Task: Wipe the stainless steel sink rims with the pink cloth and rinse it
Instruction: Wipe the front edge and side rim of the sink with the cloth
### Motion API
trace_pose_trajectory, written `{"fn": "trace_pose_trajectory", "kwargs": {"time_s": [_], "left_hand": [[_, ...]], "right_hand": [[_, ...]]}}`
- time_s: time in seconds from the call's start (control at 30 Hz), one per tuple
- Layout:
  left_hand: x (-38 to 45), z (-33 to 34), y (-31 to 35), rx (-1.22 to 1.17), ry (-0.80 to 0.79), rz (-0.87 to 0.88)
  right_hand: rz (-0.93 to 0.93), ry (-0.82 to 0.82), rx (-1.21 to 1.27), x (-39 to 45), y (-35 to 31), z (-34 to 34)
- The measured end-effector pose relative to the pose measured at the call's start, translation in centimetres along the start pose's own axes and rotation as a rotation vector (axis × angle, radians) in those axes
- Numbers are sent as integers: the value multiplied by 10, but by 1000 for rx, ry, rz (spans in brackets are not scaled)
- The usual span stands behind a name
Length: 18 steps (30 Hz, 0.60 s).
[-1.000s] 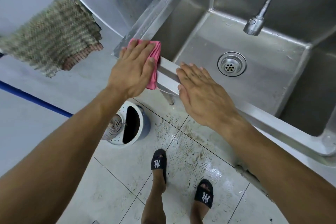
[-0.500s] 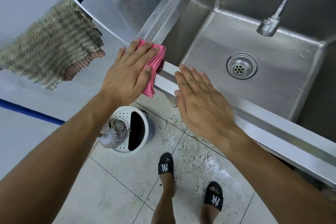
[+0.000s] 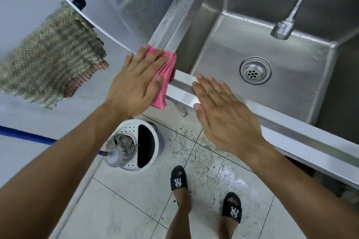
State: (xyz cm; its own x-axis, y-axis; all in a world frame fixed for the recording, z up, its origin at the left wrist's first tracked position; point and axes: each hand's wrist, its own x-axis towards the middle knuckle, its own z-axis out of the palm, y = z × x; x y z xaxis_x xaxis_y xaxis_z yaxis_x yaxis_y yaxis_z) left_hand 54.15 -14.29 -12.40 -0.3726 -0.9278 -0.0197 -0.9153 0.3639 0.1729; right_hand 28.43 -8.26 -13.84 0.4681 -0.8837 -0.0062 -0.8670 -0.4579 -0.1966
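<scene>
L hand (image 3: 136,85) flat on pink cloth (image 3: 165,75), fingers (image 3: 155,58) spread and pressing it onto the sink's front-left corner, prob. to cover the full rim width (image 3: 186,15). R hand (image 3: 223,110) flat on front rim (image 3: 291,132), fingers together, holding nothing, likely bracing. Faucet (image 3: 281,29) dry; rinse not yet done.

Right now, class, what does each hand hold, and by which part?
Left hand presses flat on the pink cloth at the sink rim corner, no closed grip. Right hand rests empty on the rim.
</scene>
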Motion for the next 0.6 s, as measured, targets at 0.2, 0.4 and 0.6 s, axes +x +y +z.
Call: {"fn": "trace_pose_trajectory", "kwargs": {"time_s": [0.2,0.4,0.6], "left_hand": [[14,-6,-1,-70,-29,-78],[-18,7,15,-128,53,-58],[48,-7,-12,-77,-69,7]], "right_hand": [[34,-2,11,4,-5,1],[-43,-78,58,22,-1,-1],[-14,-53,34,23,-7,2]]}}
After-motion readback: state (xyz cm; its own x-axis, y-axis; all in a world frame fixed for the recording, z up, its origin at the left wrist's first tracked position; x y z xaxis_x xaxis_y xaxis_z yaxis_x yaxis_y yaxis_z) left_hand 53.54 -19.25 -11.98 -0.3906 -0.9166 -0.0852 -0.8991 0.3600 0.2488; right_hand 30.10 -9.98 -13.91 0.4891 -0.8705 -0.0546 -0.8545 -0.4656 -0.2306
